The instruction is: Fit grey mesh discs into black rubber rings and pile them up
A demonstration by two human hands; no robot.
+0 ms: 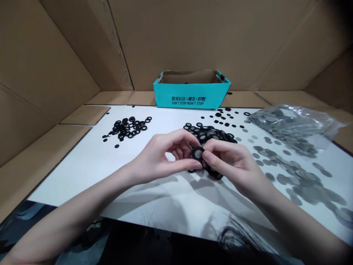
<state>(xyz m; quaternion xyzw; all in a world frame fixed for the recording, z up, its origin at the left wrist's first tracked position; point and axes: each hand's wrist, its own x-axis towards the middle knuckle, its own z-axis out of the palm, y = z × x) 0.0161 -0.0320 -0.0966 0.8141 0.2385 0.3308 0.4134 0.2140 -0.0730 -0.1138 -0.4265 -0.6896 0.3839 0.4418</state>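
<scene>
Between my two hands is a black rubber ring (198,153) with a grey disc filling its middle. My left hand (172,152) pinches its left side between thumb and fingers. On the ring's right side, the thumb and forefinger of my right hand (227,156) are closed on it too. Just behind and below my fingers spreads a pile of black rings with grey centres (217,134), partly hidden by the hands. Off to the left lies a heap of black rings (128,127). Loose grey discs (300,178) are scattered to the right.
A turquoise open box (191,95) stands at the back of the white table (82,165). A clear plastic bag (298,125) of grey discs lies at the right. Small black pieces (222,117) dot the back of the table. Cardboard walls (193,36) enclose it.
</scene>
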